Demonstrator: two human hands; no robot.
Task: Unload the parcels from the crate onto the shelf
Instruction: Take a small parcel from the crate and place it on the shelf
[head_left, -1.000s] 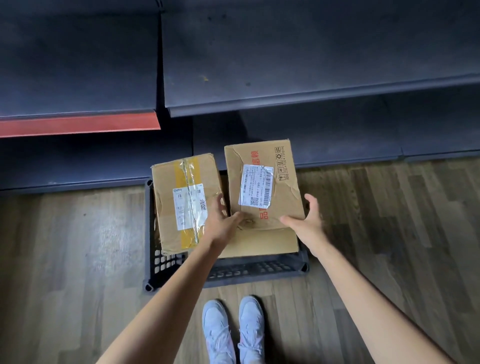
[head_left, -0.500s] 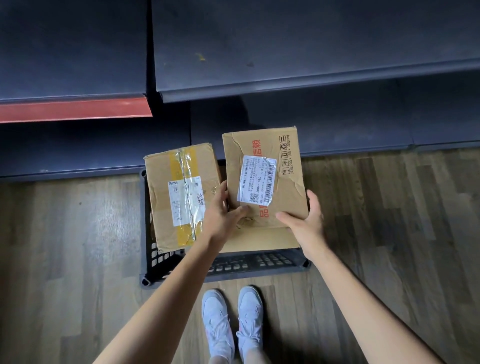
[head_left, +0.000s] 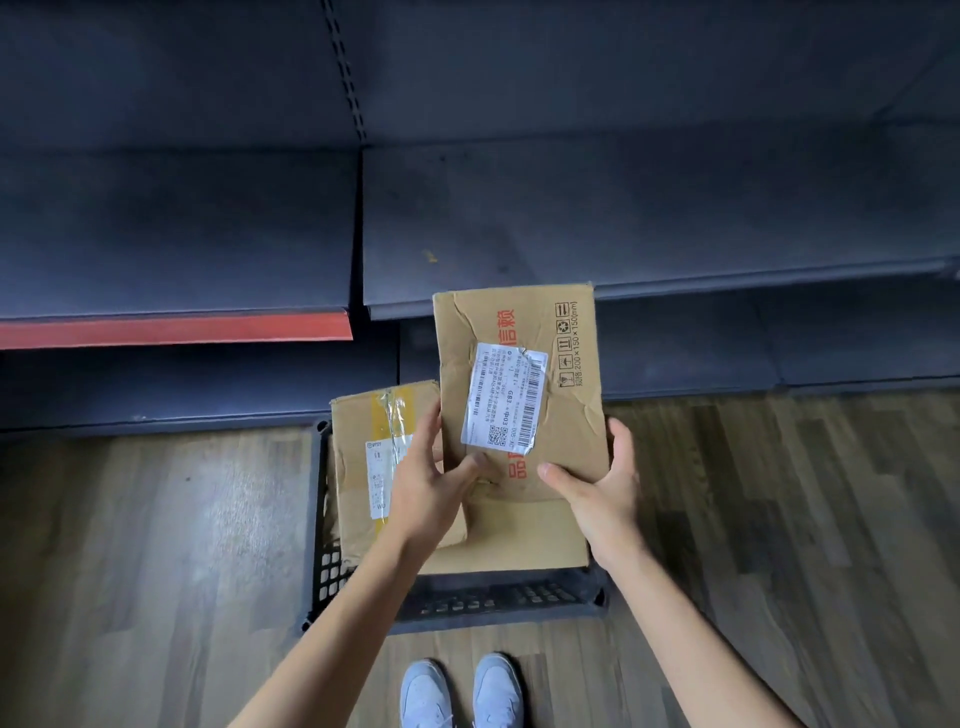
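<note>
Both hands, left hand (head_left: 426, 483) and right hand (head_left: 602, 483), grip the labelled cardboard parcel (head_left: 519, 374), which has risen clear of the black crate (head_left: 467, 597) toward the dark shelf (head_left: 623, 218), leaving the taped parcel (head_left: 379, 441) behind.

Head cam, downward, prob. standing height

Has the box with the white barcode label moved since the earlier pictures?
Yes. Both hands have lifted the box with the white barcode label up from the crate; its top edge now overlaps the shelf edge.
</note>
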